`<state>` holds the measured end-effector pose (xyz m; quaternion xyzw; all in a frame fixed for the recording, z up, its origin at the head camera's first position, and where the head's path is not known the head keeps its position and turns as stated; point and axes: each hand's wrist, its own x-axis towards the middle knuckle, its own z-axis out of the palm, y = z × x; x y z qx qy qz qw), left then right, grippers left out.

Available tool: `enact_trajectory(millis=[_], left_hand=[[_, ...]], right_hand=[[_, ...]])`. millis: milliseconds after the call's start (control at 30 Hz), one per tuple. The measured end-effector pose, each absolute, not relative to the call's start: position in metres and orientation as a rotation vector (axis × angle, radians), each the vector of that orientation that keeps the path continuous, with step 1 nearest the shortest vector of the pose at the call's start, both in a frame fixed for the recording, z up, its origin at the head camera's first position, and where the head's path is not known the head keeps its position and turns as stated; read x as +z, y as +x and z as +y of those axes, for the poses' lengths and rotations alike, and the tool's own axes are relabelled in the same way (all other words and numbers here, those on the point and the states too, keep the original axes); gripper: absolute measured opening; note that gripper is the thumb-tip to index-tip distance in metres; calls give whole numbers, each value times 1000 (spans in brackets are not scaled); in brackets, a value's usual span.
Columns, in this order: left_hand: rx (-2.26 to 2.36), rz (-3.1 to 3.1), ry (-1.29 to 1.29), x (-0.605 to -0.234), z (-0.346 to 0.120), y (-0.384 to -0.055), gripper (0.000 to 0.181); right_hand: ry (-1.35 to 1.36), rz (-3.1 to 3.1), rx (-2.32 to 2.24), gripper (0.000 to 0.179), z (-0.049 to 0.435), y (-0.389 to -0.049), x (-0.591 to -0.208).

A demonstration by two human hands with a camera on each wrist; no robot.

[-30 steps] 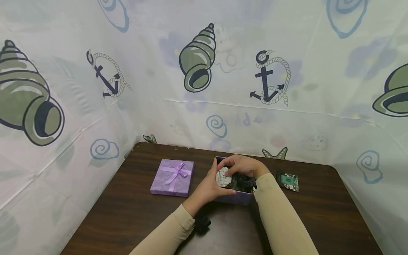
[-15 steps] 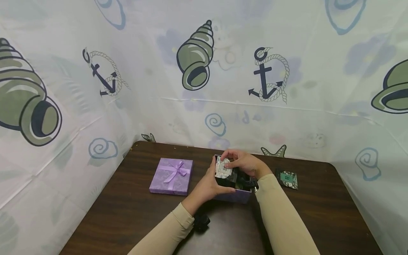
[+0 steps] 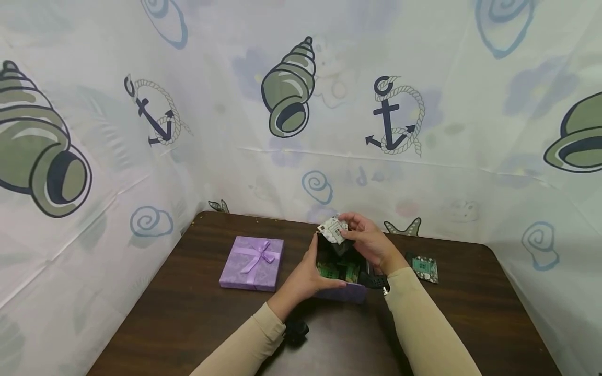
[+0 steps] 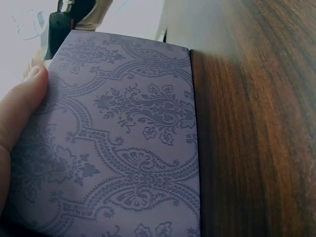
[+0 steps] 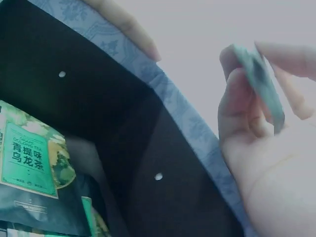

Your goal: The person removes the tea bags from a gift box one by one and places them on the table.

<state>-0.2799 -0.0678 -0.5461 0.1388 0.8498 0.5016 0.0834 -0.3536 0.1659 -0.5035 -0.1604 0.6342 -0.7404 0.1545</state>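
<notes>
A purple patterned gift box (image 3: 342,292) with a black inside stands lidless on the table. My left hand (image 3: 304,274) grips its left side, the thumb along the front wall; the left wrist view shows the thumb on the box wall (image 4: 133,133). Above the box's back left, my right hand (image 3: 371,243) pinches a tea packet (image 3: 334,230) whose pale side faces up. The right wrist view shows this packet (image 5: 264,84) edge-on between thumb and fingers, outside the box rim. Several green tea sachets (image 5: 29,163) lie inside the box.
Left of the box lies its purple lid (image 3: 254,262) with a ribbon bow. Another green tea sachet (image 3: 425,269) lies on the brown table (image 3: 188,313) to the right. A patterned cloth (image 3: 226,104) hangs behind the table.
My right hand has lifted the tea packet up out of the box, tilting it and uncovering the green sachets below. My left hand stays on the box.
</notes>
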Motion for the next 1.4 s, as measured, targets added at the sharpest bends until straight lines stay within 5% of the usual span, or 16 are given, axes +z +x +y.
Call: enact_trajectory(millis=[467,1400], left_hand=[[1479,2535,360,-546,-68,-279,152],[1475,2544,361,-550,-67,-280,152]], right_hand=[[-191,2259,-2316,42,189,-317,-496],[-110,2390,-2324,44,252,-273,-548]])
